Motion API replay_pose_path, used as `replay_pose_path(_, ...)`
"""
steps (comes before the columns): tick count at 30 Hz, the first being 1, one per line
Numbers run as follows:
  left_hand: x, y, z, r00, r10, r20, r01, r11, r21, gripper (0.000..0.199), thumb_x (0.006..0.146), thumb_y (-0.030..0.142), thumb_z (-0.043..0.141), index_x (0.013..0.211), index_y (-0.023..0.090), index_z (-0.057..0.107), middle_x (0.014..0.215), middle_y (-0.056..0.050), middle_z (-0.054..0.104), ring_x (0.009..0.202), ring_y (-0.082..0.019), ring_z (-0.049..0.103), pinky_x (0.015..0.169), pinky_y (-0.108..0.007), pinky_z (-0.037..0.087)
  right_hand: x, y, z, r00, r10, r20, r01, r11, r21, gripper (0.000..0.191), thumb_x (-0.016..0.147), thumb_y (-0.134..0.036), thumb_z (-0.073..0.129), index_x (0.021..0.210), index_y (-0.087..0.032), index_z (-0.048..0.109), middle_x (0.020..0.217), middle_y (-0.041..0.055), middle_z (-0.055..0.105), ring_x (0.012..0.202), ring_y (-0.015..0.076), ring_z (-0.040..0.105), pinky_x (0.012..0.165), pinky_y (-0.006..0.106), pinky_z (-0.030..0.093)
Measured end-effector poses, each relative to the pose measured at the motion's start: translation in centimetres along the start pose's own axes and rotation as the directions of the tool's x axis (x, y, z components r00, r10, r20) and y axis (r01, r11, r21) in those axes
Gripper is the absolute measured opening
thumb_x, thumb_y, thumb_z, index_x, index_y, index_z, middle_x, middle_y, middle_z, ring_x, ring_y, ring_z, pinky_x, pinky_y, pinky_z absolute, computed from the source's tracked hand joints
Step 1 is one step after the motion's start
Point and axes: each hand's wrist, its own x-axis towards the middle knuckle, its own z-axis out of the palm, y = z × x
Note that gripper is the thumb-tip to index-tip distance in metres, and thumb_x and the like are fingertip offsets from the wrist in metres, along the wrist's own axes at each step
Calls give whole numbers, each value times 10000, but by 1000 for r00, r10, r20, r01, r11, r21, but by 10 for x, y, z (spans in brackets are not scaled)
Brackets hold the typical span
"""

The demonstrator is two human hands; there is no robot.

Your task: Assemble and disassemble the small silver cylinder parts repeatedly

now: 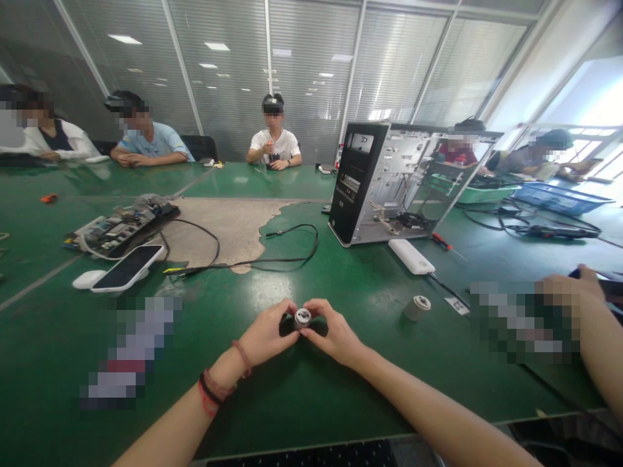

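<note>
Left hand [265,334] and right hand [333,335] close narrowly on a small metal cylinder [302,318] from opposite sides, their fingertips pinching it above the green mat [292,408], its end turned up toward the camera. A similar cylinder [417,308] stands apart to the right.

No lettering in this view is legible. The black front panel of the computer tower [351,188] carries a small badge, and a white paper label [456,306] on the green workbench [350,383] shows print too small to read.
</note>
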Motion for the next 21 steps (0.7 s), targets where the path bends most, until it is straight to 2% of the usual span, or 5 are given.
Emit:
replay_pose_path(5, -2, 0, -1, 1000, 13, -26, -13, 1000, -15, 247, 745, 161, 585, 983, 200, 527, 932, -14, 621, 875, -180, 597, 795, -285, 454, -2, 0, 3, 997, -36, -67, 31, 997, -68, 383, 773, -249, 638, 1103, -232, 444, 1012, 58, 596, 913, 187, 603, 833, 350, 493)
replay_pose_path(9, -2, 0, 1, 997, 48, -54, -48, 999, -3, 280, 747, 159, 579, 1019, 192, 521, 996, -40, 621, 944, -194, 594, 852, -304, 454, -2, 1, 3, 983, -151, -101, 134, 979, -157, 349, 787, -257, 629, 1094, -239, 466, 1006, 69, 625, 944, 204, 605, 841, 365, 484)
replay_pose_path(13, -3, -1, 3, 992, 83, -97, -83, 997, 5, 282, 757, 184, 585, 1031, 189, 515, 1016, -47, 621, 964, -198, 592, 875, -318, 455, -1, 0, 1, 964, -247, -101, 229, 959, -164, 316, 801, -216, 613, 1096, -256, 505, 1048, 63, 637, 994, 200, 596, 863, 369, 473)
replay_pose_path(17, -2, -2, 2, 993, 67, -101, -65, 998, 23, 273, 759, 190, 590, 1022, 185, 521, 999, -45, 623, 951, -197, 597, 866, -317, 459, 0, -2, 0, 969, -232, -90, 218, 966, -138, 292, 817, -208, 593, 1100, -258, 543, 1085, 69, 631, 1017, 199, 591, 870, 369, 474)
replay_pose_path(21, -3, 1, -1, 993, 46, -105, -43, 999, 27, 255, 739, 204, 611, 982, 194, 534, 962, -32, 627, 920, -195, 595, 846, -311, 459, 0, -6, 2, 985, -149, -87, 146, 988, -43, 259, 824, -227, 584, 1080, -254, 552, 1064, 69, 631, 1011, 206, 591, 886, 372, 470)
